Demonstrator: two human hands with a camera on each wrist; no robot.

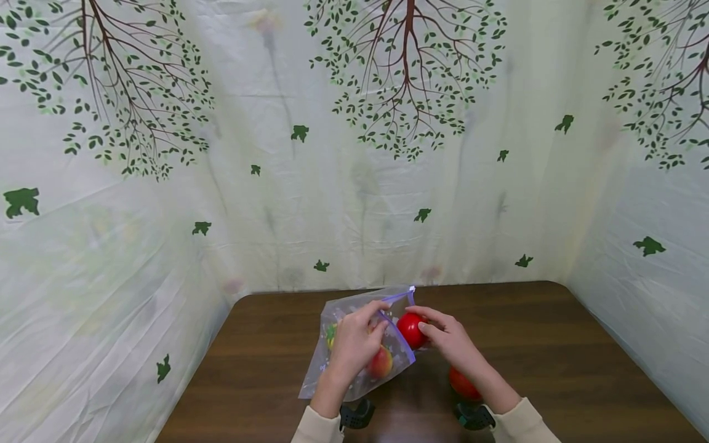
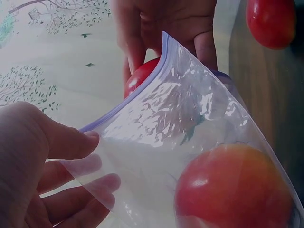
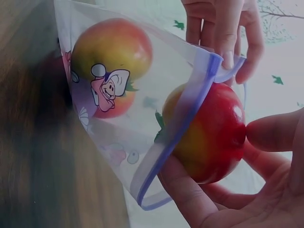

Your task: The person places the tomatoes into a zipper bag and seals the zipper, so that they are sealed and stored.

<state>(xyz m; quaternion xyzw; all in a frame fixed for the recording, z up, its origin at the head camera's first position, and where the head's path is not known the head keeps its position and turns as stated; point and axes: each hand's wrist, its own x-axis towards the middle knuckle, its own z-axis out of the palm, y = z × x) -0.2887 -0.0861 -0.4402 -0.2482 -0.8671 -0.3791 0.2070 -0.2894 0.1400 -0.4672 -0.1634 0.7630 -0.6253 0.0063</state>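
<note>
A clear zip bag (image 1: 354,384) with a purple zip edge is held off the table, its mouth turned to the right. My left hand (image 1: 354,344) pinches the bag's rim between thumb and fingers. My right hand (image 1: 456,344) grips a round red fruit (image 1: 410,330) with a yellowish side and a green leafy end. That fruit (image 3: 223,133) is partly inside the bag's mouth, its leafy end inward. Through the plastic show a red-yellow fruit (image 1: 380,363) and a green-yellow thing (image 1: 331,335), the latter partly hidden by my left hand.
Another red fruit (image 1: 464,384) lies on the brown wooden table (image 1: 554,357), partly covered by my right forearm. A pale curtain (image 1: 376,246) with printed trees and leaves hangs behind the table's far edge. Dark straps (image 1: 357,413) sit on both wrists.
</note>
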